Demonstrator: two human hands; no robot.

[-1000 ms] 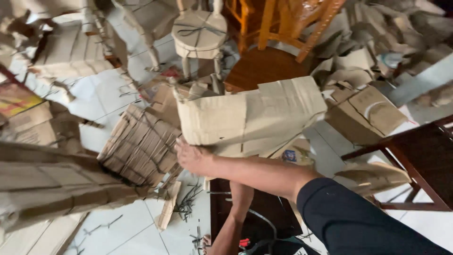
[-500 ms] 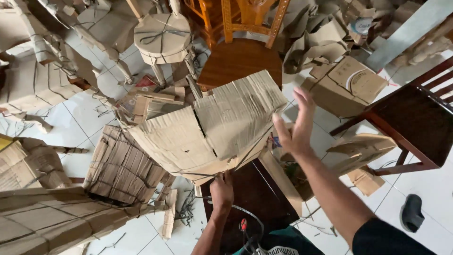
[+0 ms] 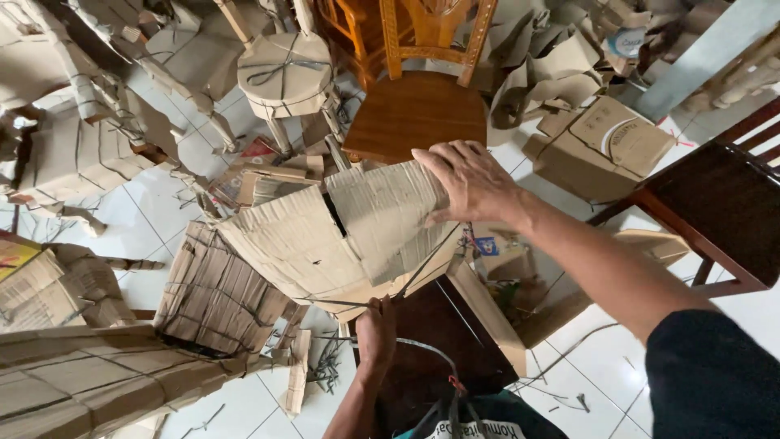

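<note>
Corrugated brown cardboard [image 3: 341,244], creased and torn at a slit near its top, wraps a dark wooden piece [image 3: 443,341] just in front of me — its long axis runs from lower left up to the right. My right hand [image 3: 471,183] lies flat on the upper right corner, fingers spread, pressing not pinching. My left hand [image 3: 375,333] sits below the bottom edge, closed around a thin strap [image 3: 422,348] — the nearer hand to that loose lower edge.

Your right hand [image 3: 471,183] presses flat on the creased brown cardboard wrapping [image 3: 341,240]; your left hand [image 3: 375,333] grips thin string beneath it, above the dark wooden chair seat [image 3: 431,341].
</note>
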